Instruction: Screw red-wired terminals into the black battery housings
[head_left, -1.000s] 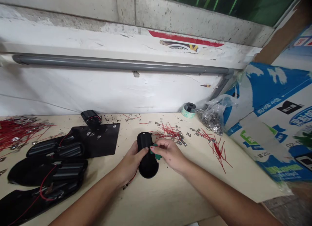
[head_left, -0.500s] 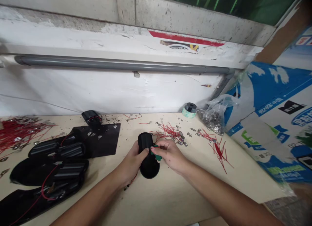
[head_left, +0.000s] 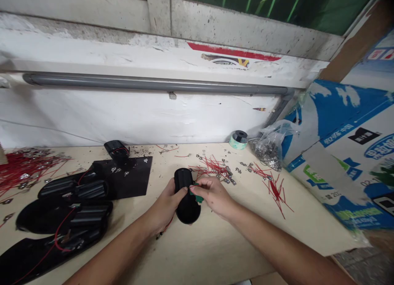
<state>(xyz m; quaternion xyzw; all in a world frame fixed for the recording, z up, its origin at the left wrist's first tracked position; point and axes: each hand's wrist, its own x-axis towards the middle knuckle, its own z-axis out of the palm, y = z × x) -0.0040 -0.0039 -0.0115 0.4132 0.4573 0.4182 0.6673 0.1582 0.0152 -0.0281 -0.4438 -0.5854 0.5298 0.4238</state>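
A black plastic housing, long with a rounded near end, lies on the pale table at the centre. My left hand is wrapped around its left side. My right hand is closed in a pinch on a small green part pressed against the housing's right side. A thin red wire trails out from under my left wrist.
More black housings with red wires lie at the left, on and beside a black sheet. Loose red wires and metal contacts are scattered behind my hands. A bag of metal parts, a spool and a blue printed carton stand at the right.
Both hands stay on the housing and barely shift. The view has drifted slightly.
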